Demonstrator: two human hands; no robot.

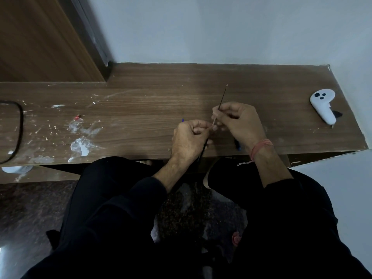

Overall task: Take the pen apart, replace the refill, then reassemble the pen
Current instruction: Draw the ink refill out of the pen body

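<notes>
My right hand (pixel 238 121) pinches a thin refill (pixel 223 95) that slants up and away, its metal tip highest and its pale lower end by my left fingertips. My left hand (pixel 189 137) is closed on a second thin dark refill (pixel 202 152), which sticks out below the fist toward the desk's front edge. Both hands hover over the wooden desk (pixel 151 109), close together. A small blue pen part (pixel 182 120) peeks out behind my left hand. Another blue piece (pixel 238 147) lies on the desk under my right wrist, mostly hidden.
A white handheld controller (pixel 323 105) lies at the desk's right end near the wall. White paint smears (pixel 80 146) and a small red bit (pixel 78 117) mark the left part. A black cable (pixel 20 127) loops at the far left. My legs are under the front edge.
</notes>
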